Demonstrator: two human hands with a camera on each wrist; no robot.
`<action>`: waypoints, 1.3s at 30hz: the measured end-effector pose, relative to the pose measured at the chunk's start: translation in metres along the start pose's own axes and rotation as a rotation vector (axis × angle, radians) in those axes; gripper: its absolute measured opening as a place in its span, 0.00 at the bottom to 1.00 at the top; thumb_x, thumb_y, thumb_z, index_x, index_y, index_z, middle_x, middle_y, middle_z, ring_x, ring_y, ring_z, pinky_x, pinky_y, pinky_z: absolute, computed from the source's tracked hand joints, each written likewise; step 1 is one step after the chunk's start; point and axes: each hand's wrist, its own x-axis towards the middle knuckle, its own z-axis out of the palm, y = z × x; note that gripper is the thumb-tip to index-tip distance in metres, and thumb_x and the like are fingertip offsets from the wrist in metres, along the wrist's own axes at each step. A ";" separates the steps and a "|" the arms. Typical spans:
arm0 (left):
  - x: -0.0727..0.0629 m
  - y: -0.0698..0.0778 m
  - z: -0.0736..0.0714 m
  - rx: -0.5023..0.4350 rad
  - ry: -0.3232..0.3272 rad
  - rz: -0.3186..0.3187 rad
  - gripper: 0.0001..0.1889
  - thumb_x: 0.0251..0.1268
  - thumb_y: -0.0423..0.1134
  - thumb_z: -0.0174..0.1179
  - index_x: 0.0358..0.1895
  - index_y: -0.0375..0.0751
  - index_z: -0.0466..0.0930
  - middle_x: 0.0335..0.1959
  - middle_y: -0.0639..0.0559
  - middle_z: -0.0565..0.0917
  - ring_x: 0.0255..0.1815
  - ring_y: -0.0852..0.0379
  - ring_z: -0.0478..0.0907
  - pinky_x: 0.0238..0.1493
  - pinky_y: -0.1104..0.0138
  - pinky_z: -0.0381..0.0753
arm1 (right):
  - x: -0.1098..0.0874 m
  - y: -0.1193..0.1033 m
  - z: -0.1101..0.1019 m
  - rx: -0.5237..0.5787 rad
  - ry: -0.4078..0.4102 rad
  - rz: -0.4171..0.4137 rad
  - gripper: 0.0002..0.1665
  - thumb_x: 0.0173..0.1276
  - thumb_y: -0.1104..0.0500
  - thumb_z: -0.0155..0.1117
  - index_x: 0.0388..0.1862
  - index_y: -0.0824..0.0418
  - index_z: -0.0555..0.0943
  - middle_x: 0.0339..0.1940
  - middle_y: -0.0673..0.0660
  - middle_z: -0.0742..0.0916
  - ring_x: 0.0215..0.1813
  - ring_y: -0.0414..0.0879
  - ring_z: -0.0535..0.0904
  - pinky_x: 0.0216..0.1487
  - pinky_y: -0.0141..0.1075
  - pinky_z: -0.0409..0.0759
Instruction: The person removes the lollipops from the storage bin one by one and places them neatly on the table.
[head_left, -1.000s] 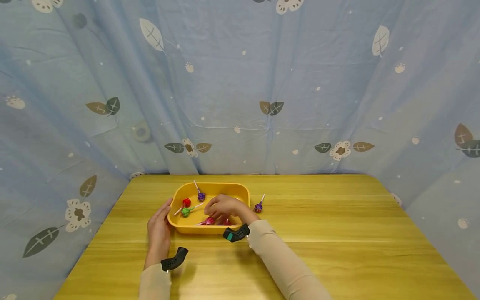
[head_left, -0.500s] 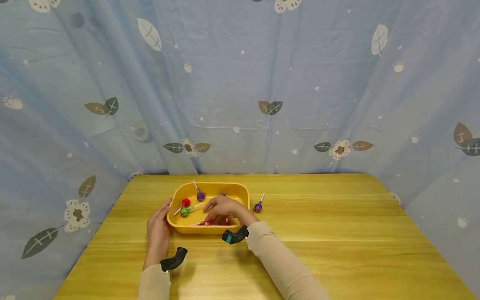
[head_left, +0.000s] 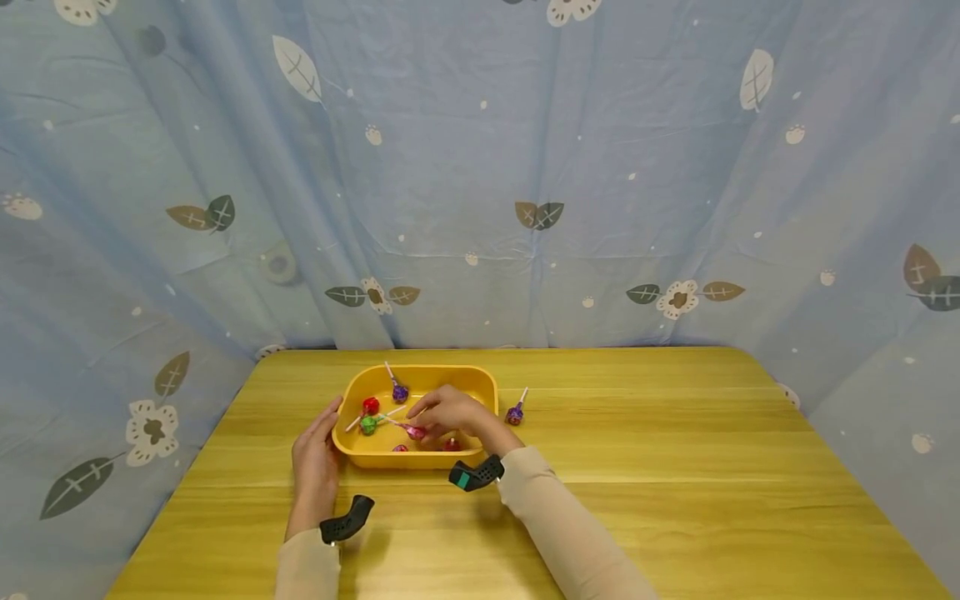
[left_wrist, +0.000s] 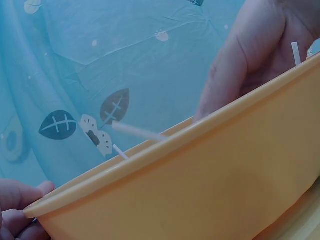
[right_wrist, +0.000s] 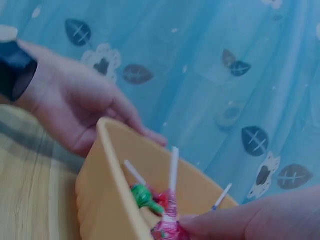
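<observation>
In the head view, a yellow tray (head_left: 375,459) holds several wrapped lollipops. My left hand (head_left: 315,467) rests against the tray's left side, its fairly straight fingers reaching the rim. Inside the tray, my right hand (head_left: 452,412) pinches a pink lollipop (head_left: 416,432), whose white stick points up and left. The right wrist view shows the thumb (right_wrist: 225,222) against this lollipop's wrapper; the other fingers are hidden there. A green lollipop (head_left: 368,425) and a red lollipop (head_left: 371,406) lie at the left, and a purple lollipop (head_left: 400,394) leans on the back wall.
Another purple lollipop (head_left: 514,414) lies on the wooden table (head_left: 675,467), just right of the tray. Near the tray's front wall, a red lollipop (head_left: 451,444) and a pink one (head_left: 401,448) show partly. A patterned blue curtain (head_left: 465,167) hangs behind the table.
The pink lollipop under my right hand has come up, and its stick has swung to point up and left. Another pink one now shows by the front wall. My left hand stays at the tray.
</observation>
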 end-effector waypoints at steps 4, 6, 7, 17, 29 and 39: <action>0.000 0.000 -0.001 0.003 -0.006 -0.004 0.22 0.78 0.37 0.45 0.71 0.37 0.64 0.73 0.49 0.63 0.72 0.60 0.58 0.68 0.70 0.61 | -0.008 -0.005 -0.004 0.088 0.061 -0.034 0.12 0.70 0.69 0.59 0.49 0.73 0.81 0.33 0.60 0.83 0.35 0.57 0.85 0.43 0.49 0.84; -0.001 0.000 -0.001 0.000 -0.015 0.001 0.23 0.78 0.37 0.45 0.71 0.36 0.63 0.73 0.49 0.63 0.72 0.60 0.57 0.68 0.70 0.60 | -0.013 -0.008 -0.006 0.113 0.083 -0.052 0.13 0.70 0.68 0.59 0.50 0.74 0.81 0.34 0.60 0.83 0.37 0.60 0.85 0.45 0.52 0.82; -0.001 0.000 -0.001 0.005 -0.020 0.005 0.23 0.78 0.37 0.44 0.72 0.36 0.63 0.74 0.48 0.62 0.73 0.60 0.57 0.68 0.70 0.60 | -0.015 -0.009 -0.008 0.126 0.094 -0.058 0.14 0.70 0.68 0.59 0.51 0.75 0.80 0.34 0.60 0.83 0.38 0.61 0.84 0.46 0.54 0.82; 0.002 -0.001 -0.002 -0.001 -0.020 0.005 0.23 0.78 0.37 0.45 0.71 0.36 0.64 0.73 0.49 0.63 0.73 0.61 0.56 0.69 0.70 0.59 | -0.039 -0.010 -0.023 0.266 0.229 -0.133 0.15 0.70 0.65 0.61 0.52 0.73 0.80 0.41 0.61 0.83 0.42 0.50 0.83 0.50 0.53 0.79; 0.002 -0.001 -0.002 0.006 -0.026 0.012 0.22 0.79 0.38 0.44 0.71 0.38 0.64 0.74 0.51 0.62 0.73 0.60 0.55 0.69 0.69 0.58 | -0.073 0.008 -0.046 0.399 0.402 -0.172 0.16 0.71 0.63 0.60 0.53 0.71 0.78 0.47 0.63 0.81 0.46 0.50 0.82 0.51 0.46 0.81; 0.003 -0.002 -0.003 -0.001 -0.029 0.010 0.22 0.79 0.38 0.43 0.71 0.37 0.64 0.74 0.50 0.62 0.73 0.60 0.55 0.69 0.69 0.58 | -0.086 0.022 -0.065 0.474 0.553 -0.171 0.17 0.71 0.63 0.61 0.54 0.71 0.78 0.49 0.63 0.82 0.45 0.49 0.80 0.51 0.43 0.82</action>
